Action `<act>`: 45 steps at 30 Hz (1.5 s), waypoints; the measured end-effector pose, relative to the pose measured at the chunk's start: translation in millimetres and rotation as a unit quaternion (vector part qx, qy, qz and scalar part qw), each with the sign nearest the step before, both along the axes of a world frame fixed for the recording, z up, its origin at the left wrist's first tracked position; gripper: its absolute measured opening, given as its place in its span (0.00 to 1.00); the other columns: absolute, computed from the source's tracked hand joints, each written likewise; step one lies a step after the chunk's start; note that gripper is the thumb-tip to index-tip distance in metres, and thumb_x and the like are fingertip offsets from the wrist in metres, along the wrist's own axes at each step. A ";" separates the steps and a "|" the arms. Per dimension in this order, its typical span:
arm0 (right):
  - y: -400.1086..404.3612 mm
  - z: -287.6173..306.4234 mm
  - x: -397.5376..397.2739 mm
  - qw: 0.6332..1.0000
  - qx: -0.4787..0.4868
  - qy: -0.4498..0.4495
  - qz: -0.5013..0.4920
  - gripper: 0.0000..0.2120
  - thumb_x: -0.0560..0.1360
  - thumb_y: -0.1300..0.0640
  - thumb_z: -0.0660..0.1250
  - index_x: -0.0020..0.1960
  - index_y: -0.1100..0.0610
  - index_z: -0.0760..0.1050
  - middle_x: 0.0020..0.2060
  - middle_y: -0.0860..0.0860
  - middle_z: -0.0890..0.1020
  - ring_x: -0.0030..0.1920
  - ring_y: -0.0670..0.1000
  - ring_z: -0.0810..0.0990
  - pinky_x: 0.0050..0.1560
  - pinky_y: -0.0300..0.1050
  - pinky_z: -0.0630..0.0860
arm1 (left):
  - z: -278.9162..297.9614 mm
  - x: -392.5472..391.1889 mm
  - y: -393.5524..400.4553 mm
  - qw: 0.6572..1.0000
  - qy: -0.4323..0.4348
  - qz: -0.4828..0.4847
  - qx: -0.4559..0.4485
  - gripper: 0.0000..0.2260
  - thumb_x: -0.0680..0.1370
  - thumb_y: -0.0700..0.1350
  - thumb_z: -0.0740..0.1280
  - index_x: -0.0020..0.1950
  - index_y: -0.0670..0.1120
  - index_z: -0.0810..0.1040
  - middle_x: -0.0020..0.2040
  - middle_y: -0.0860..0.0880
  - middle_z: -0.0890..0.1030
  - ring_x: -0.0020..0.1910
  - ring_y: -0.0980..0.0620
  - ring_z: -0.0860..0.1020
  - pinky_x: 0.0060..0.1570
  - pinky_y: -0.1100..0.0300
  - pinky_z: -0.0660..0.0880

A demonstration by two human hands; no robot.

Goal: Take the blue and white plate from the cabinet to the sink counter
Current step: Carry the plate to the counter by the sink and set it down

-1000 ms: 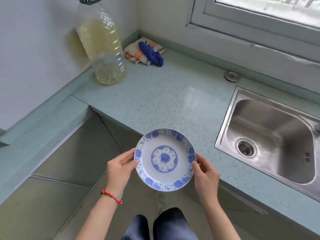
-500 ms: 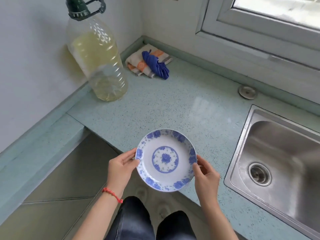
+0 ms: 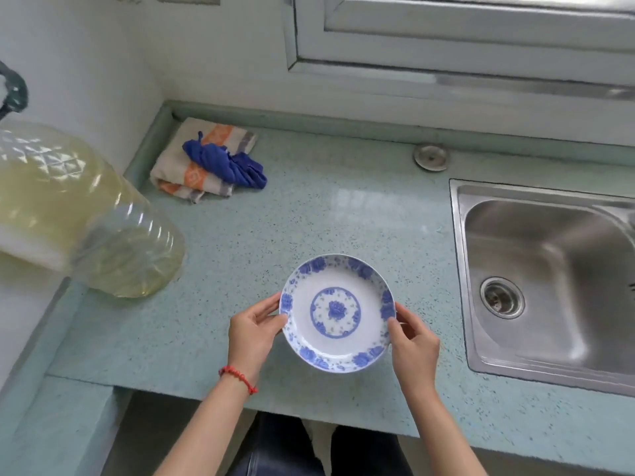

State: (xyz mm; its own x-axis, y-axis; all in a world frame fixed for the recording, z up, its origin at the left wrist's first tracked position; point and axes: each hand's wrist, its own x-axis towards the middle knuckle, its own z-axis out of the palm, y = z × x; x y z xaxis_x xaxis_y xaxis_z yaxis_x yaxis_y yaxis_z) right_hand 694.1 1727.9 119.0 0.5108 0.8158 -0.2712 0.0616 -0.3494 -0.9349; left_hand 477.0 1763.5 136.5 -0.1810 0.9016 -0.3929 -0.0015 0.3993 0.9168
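Nearest the camera, at six o'clock: dark trouser legs (image 3: 285, 448) showing below the counter's front edge. Just above, both forearms reaching forward, red bead bracelet (image 3: 237, 374) circling the left wrist. Left hand (image 3: 252, 333) pinching the blue and white plate (image 3: 336, 312) at its nine o'clock rim, right hand (image 3: 414, 340) gripping the three o'clock rim, fingers curled under. Plate facing up, level, sitting over the speckled green counter (image 3: 343, 214); resting or hovering, hard to tell. At three o'clock from the plate, steel sink (image 3: 549, 269) lying well apart, drain (image 3: 501, 297) showing in its basin. At nine o'clock, large clear bottle (image 3: 86, 218) of yellowish liquid standing near the wall. Farther, at eleven o'clock, folded striped cloth (image 3: 192, 166) lying in the corner, blue rag (image 3: 226, 164) bunched on top. At one o'clock, round metal cap (image 3: 431, 157) sitting near the backsplash. Farthest, at twelve o'clock, window frame (image 3: 446, 63) running above.
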 end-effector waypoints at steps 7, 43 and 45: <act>38.8 -10.1 4.3 0.999 -0.023 -0.034 -0.021 0.12 0.73 0.62 0.65 0.56 0.56 0.78 0.44 0.52 0.83 0.38 0.45 0.80 0.32 0.28 0.74 | -20.9 8.0 50.9 1.000 0.004 -0.020 -0.005 0.17 0.69 0.29 0.68 0.54 0.43 0.79 0.49 0.51 0.81 0.46 0.57 0.80 0.42 0.63 0.80; 198.9 -20.3 42.5 0.994 -0.032 -0.092 0.043 0.13 0.74 0.60 0.62 0.59 0.56 0.76 0.44 0.49 0.80 0.43 0.49 0.78 0.44 0.42 0.73 | -43.2 48.6 204.4 1.000 0.009 -0.010 0.005 0.18 0.69 0.30 0.68 0.58 0.38 0.75 0.57 0.42 0.79 0.51 0.53 0.78 0.53 0.61 0.74; 200.2 -20.5 43.1 0.995 -0.032 -0.085 0.043 0.13 0.74 0.60 0.63 0.58 0.56 0.76 0.45 0.50 0.81 0.44 0.49 0.78 0.43 0.42 0.74 | -43.4 49.1 204.4 1.000 0.007 -0.012 0.008 0.18 0.70 0.29 0.67 0.58 0.38 0.75 0.57 0.41 0.79 0.51 0.53 0.78 0.53 0.61 0.75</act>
